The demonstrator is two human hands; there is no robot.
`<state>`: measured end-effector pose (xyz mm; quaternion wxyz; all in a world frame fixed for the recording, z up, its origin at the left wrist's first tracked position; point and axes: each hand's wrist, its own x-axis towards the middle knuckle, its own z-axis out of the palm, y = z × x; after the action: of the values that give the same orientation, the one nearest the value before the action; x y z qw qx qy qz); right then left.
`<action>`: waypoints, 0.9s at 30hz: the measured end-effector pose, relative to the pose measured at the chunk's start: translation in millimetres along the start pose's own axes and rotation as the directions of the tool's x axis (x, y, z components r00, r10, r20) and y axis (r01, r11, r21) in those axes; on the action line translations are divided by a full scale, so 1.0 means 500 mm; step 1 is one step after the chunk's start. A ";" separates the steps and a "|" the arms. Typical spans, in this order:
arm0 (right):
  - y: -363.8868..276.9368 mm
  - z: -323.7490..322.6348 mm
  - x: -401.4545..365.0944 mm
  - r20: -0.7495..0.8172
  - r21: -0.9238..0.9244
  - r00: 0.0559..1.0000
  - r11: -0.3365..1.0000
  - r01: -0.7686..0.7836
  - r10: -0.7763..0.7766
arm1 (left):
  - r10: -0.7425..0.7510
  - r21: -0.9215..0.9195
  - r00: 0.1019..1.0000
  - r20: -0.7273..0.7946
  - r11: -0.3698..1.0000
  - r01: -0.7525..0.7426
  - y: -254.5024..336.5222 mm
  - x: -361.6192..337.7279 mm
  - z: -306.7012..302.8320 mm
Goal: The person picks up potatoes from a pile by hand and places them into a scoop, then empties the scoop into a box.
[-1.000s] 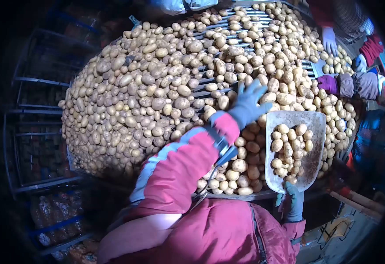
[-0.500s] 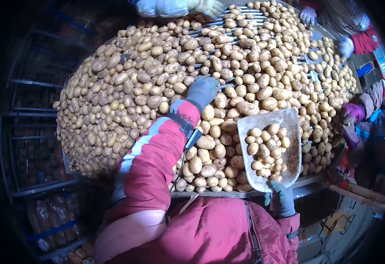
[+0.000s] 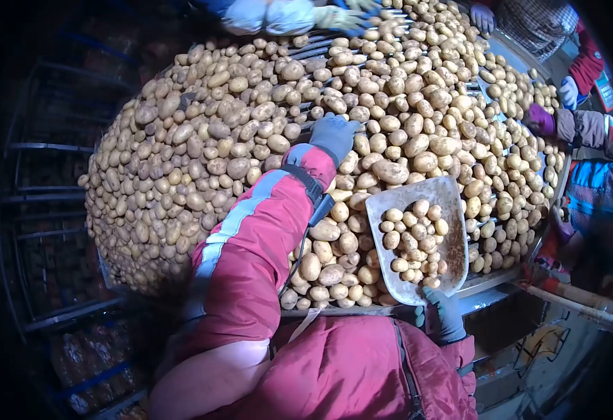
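Potatoes of many sizes cover a wide sorting table. My left hand, in a blue-grey glove, is down among them near the middle of the heap. Its fingers are curled downward and look closed, and whatever is under them is hidden. At the front edge, my right hand, gloved too, grips the handle end of a worn whitish scoop. Several small potatoes lie in the scoop, which rests over the larger ones.
At the top, a co-worker's gloved hands reach over metal bars showing between the potatoes. On the right, other workers' hands, one in a purple glove, are at the heap. Dark metal racks stand left.
My left hand has shifted slightly up and right, its fingers more curled. The scoop has moved a little left. The purple-gloved hand has moved up to the heap; the co-worker's hands at the top moved right.
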<state>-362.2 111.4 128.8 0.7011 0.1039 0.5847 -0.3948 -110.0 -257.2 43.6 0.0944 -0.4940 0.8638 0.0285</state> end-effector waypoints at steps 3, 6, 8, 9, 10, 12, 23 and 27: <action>0.008 -0.004 0.001 0.015 -0.021 0.996 0.996 0.091 -0.091 | 0.010 -0.018 1.000 -0.006 1.000 -0.010 -0.006 0.005 0.016; 0.014 -0.018 0.011 0.025 -0.041 0.999 0.999 0.035 -0.034 | 0.043 -0.031 0.998 -0.045 0.998 -0.045 -0.031 0.012 0.081; 0.009 -0.003 0.003 0.063 -0.049 0.991 0.992 0.120 -0.117 | 0.042 -0.012 0.998 -0.046 0.999 -0.043 -0.035 0.009 0.091; 0.004 0.005 -0.001 0.062 -0.036 0.991 0.992 0.119 -0.117 | 0.053 -0.004 0.998 -0.042 0.999 -0.054 -0.043 0.006 0.095; -0.005 0.012 -0.008 0.040 -0.022 0.996 0.996 0.085 -0.084 | 0.096 -0.020 0.988 -0.122 0.995 -0.099 -0.058 0.002 0.116; -0.005 0.012 -0.008 0.020 -0.006 0.998 0.999 0.053 -0.053 | 0.144 -0.023 0.963 -0.227 0.988 -0.153 -0.087 0.010 0.179; -0.023 -0.010 0.002 0.060 -0.072 0.998 0.997 0.036 -0.032 | 0.115 -0.030 0.970 -0.213 0.992 -0.124 -0.119 -0.030 0.229; -0.022 -0.023 0.012 0.083 -0.125 0.995 0.991 0.056 -0.046 | 0.088 -0.216 0.996 -0.018 0.972 -0.090 -0.145 -0.077 0.175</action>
<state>-378.2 108.6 123.5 0.7189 0.0281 0.5824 -0.3784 -16.9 -248.9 -31.4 0.0352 -0.4622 0.8773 0.1245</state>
